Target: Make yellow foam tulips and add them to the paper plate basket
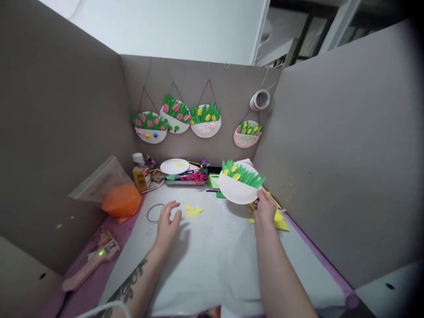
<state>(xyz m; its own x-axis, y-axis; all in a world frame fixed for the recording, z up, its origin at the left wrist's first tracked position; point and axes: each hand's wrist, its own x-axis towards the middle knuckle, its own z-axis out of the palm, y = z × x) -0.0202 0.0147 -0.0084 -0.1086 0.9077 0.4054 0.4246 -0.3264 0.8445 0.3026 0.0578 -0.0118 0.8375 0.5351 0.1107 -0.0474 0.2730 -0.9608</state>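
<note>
My right hand (265, 206) grips the lower right edge of a paper plate basket (237, 190), holding it tilted above the table. Green paper grass (247, 176) and a few yellow paper flowers (234, 168) rise from its white half-plate pocket. My left hand (169, 221) hovers over the white table cover, fingers apart and holding nothing. Close to its fingertips lies a yellow paper scrap (193, 211). A thin grey ring (153, 213) is partly hidden behind that hand. Yellow paper sheets (281, 221) lie beneath and beside my right hand.
Finished plate baskets (206, 128) and tape rolls (259, 100) hang on the grey back panel. Along the back stand a glue bottle (141, 174), a tray of supplies (185, 182) and a white plate (174, 166). At left are an orange-filled bag (121, 201) and a glue gun (89, 265).
</note>
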